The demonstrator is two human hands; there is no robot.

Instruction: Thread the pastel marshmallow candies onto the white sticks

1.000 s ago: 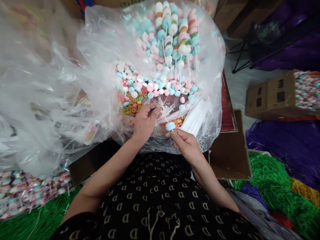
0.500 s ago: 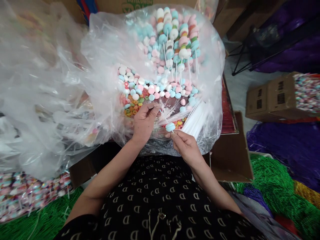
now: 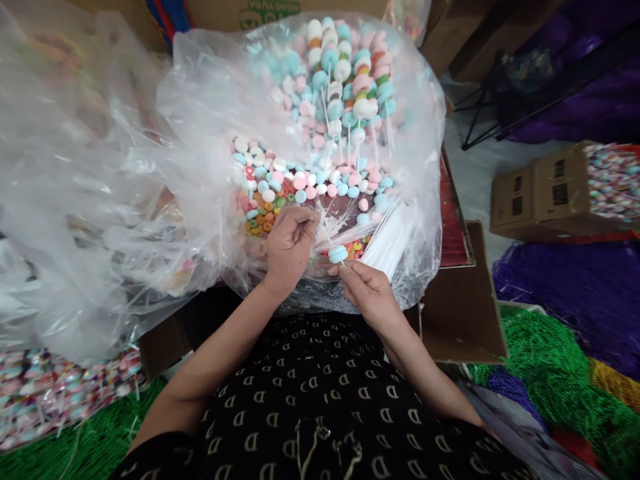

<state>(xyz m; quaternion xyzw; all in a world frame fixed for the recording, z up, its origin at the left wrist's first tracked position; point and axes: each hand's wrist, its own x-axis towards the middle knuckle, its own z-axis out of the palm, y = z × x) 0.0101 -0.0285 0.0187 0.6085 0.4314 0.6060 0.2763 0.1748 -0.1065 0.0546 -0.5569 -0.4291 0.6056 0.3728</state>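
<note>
My right hand [image 3: 369,287] pinches a thin white stick near its lower part, and a pale blue marshmallow [image 3: 338,254] sits on that stick above my fingertips. To its left, my left hand [image 3: 289,245] is closed with thumb and fingers together; anything between them is hidden. Beyond the hands lie loose pink, white and blue marshmallows [image 3: 311,192]. Orange, green and red ring candies [image 3: 266,208] are beside my left hand. A bundle of white sticks [image 3: 389,239] lies just past my right hand. Several filled candy skewers [image 3: 362,83] rest farther back.
Clear plastic sheeting [image 3: 195,127] surrounds the candy and spreads left. An open cardboard box [image 3: 465,307] is at the right. Another box [image 3: 537,193] holds wrapped sweets. Green strands [image 3: 545,363] and purple strands [image 3: 565,300] lie at the right; wrapped skewers [image 3: 65,393] lie lower left.
My left fingertips have drawn slightly back and curled closer together. The stick and blue marshmallow stay in my right hand, nearly in place. The view has shifted slightly.
</note>
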